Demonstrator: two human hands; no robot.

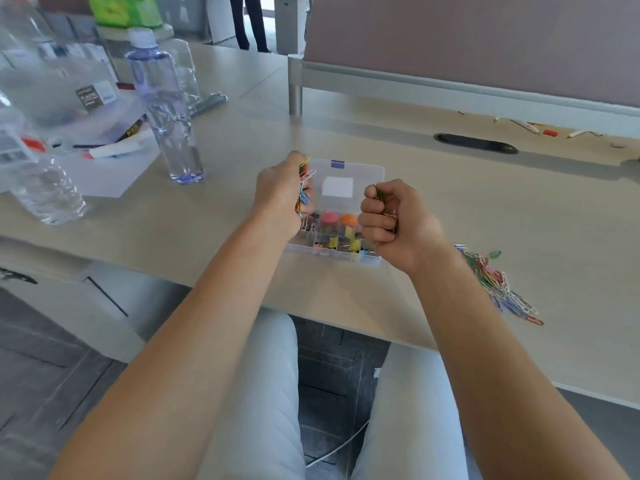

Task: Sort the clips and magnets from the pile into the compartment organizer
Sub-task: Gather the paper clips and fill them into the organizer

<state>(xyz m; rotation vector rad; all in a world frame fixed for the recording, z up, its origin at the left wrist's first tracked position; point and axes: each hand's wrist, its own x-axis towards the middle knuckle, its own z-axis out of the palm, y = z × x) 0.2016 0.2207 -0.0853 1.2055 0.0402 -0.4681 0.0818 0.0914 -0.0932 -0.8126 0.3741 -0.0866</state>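
— What fills the view, biggest thing first?

— The pale wooden desk (450,216), running the whole width, with a grey partition panel (485,46) standing along its far edge. On the left side stands a tall clear water bottle (165,109), and a second bottle (41,181) lies nearer the left edge beside a white sheet of paper (104,174).

— And the organizer?

— The clear plastic compartment organizer (341,209) sits in the middle of the desk, lid (349,183) swung open away from the person. Its compartments hold coloured pieces — a pink round one (329,218) and an orange round one (348,220) sit side by side, with yellow bits nearer the front. Which compartment holds what is too blurred to tell.

— The hands?

— Both are over the box. The left hand (280,195) is curled closed around a bunch of coloured paper clips (304,190), which stick out past its fingers above the box's left side. The right hand (391,220) is a tight fist at the box's right side, with a few thin clips (382,199) showing between the fingers.

— Where is the pile?

— The loose pile of paper clips (498,282) lies on the desk to the right, just beyond the right forearm, well apart from the box.
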